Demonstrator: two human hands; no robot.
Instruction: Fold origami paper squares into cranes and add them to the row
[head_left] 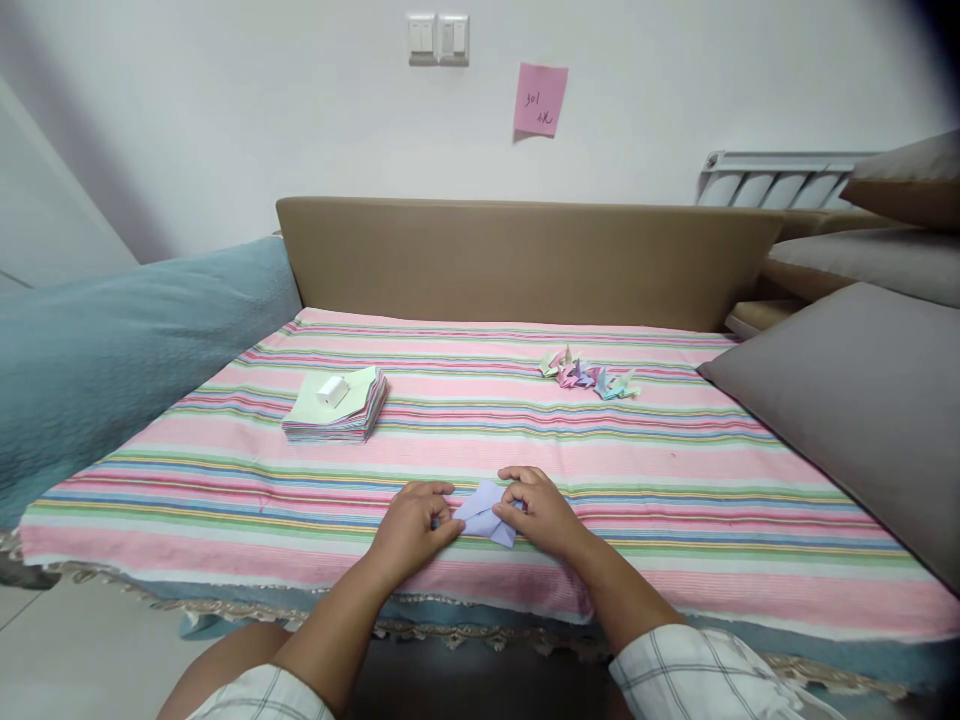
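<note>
A partly folded piece of lavender origami paper (487,512) is held just over the striped cloth, near the front edge of the sofa seat. My left hand (414,525) pinches its left tip between thumb and forefinger. On the paper's right side, my right hand (541,512) grips it with thumb and index finger, hiding that end. Several small folded paper cranes (589,376) in pastel colours lie in a cluster farther back, right of centre. To the left stands a thick stack of coloured paper sheets (334,412), with a small white block (332,391) on top.
A striped pink cloth (465,450) covers the seat. The brown backrest (525,260) rises behind it, a blue padded armrest (150,350) borders the left, and grey cushions (855,400) are piled at the right. A pink note (540,100) is stuck on the wall.
</note>
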